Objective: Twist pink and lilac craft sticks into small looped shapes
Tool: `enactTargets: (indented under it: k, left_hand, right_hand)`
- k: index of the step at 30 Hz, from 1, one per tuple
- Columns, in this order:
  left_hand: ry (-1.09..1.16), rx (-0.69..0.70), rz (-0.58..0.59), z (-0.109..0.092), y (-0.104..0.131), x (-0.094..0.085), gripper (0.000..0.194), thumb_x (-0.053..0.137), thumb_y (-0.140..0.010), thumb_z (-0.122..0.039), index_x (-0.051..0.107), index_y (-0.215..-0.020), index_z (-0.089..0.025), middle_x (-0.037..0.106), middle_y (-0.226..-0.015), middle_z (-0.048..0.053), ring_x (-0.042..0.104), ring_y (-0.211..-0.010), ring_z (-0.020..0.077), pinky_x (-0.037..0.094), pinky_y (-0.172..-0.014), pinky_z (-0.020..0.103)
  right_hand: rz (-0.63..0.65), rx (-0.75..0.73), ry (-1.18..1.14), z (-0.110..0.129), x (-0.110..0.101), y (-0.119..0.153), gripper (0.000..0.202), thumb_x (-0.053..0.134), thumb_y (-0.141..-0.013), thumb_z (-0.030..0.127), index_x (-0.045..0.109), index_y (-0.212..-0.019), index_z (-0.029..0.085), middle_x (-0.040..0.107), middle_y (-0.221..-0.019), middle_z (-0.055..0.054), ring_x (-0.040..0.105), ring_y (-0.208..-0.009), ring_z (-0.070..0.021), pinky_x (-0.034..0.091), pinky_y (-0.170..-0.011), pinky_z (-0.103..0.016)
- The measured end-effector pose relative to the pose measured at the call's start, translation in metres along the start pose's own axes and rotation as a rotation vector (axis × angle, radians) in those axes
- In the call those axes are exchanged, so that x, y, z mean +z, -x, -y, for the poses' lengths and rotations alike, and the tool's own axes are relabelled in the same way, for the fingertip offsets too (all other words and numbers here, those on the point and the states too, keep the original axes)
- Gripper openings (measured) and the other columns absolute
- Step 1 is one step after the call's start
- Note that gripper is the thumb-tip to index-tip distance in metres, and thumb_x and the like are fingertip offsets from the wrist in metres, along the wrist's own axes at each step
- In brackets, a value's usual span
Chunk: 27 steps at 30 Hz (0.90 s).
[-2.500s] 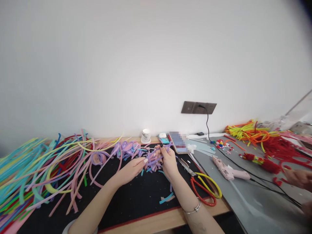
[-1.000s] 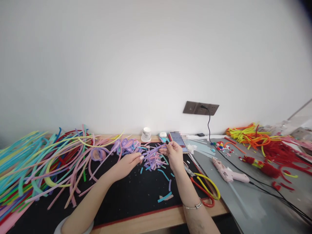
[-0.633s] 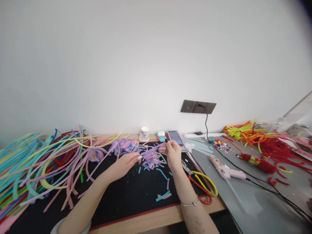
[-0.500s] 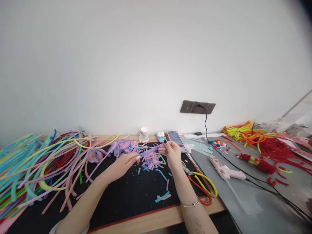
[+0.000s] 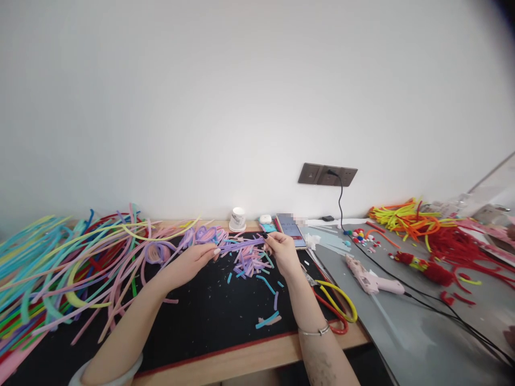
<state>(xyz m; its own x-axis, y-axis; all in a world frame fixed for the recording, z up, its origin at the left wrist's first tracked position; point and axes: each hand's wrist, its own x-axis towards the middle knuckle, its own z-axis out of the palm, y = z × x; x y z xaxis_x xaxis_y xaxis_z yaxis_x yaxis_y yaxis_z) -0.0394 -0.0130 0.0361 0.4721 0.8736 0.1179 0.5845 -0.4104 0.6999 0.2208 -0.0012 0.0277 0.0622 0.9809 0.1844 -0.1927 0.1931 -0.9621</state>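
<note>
Several purple fuzzy stems stretch side by side between my two hands, above the black mat. My left hand pinches their left end between thumb and fingers. At the right end, my right hand is closed on them with its fingertips. Just below and behind the stems lies a pile of short purple, pink and blue pieces. A coiled purple and pink roll rests left of my left hand.
Long multicoloured stems cover the left side. Behind are a paper cup and a phone. To the right lie scissors, a glue gun with its cable, small pompoms, and red stems.
My left hand has moved left and slightly up, away from my right hand. The purple stems between the hands now span a wider gap and lie more level.
</note>
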Motion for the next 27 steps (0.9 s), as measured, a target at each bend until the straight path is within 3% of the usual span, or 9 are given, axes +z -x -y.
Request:
enactTargets:
  k: [4,7,22,27]
  left_hand:
    - [0.041,-0.006,-0.005,0.006,-0.001,0.002,0.034,0.034,-0.091,-0.045,0.051,-0.073,-0.022,0.055,-0.073,0.001,0.051,-0.072,0.0199,0.037,-0.070,0.030]
    - [0.043,-0.009,-0.014,0.009,-0.002,0.002,0.031,0.036,-0.090,-0.043,0.051,-0.073,-0.022,0.055,-0.074,0.001,0.050,-0.072,0.0200,0.036,-0.069,0.030]
    - [0.028,0.037,0.051,-0.007,-0.001,0.004,0.038,0.033,-0.092,-0.045,0.047,-0.066,-0.021,0.049,-0.065,-0.001,0.045,-0.063,0.0168,0.034,-0.064,0.028]
    - [0.300,-0.054,0.105,-0.008,0.004,0.007,0.038,0.037,-0.090,-0.051,0.052,-0.074,-0.020,0.040,-0.060,-0.003,0.035,-0.054,0.0126,0.031,-0.053,0.026]
  right_hand:
    - [0.005,0.099,-0.092,0.000,-0.001,0.001,0.028,0.082,-0.057,0.036,0.066,-0.066,0.015,0.068,-0.060,-0.002,0.058,-0.047,-0.0123,0.049,-0.049,-0.025]
    - [-0.019,0.102,-0.084,-0.002,0.000,0.000,0.030,0.082,-0.056,0.036,0.063,-0.066,0.016,0.068,-0.059,-0.003,0.063,-0.049,-0.0153,0.051,-0.050,-0.026]
    - [-0.133,-0.042,-0.015,-0.006,0.001,-0.004,0.027,0.076,-0.063,0.037,0.059,-0.067,0.016,0.064,-0.050,0.000,0.062,-0.044,-0.0147,0.051,-0.049,-0.025]
    - [-0.137,-0.007,-0.104,-0.003,0.003,-0.004,0.029,0.078,-0.061,0.036,0.060,-0.070,0.015,0.066,-0.056,-0.001,0.061,-0.045,-0.0122,0.051,-0.050,-0.023]
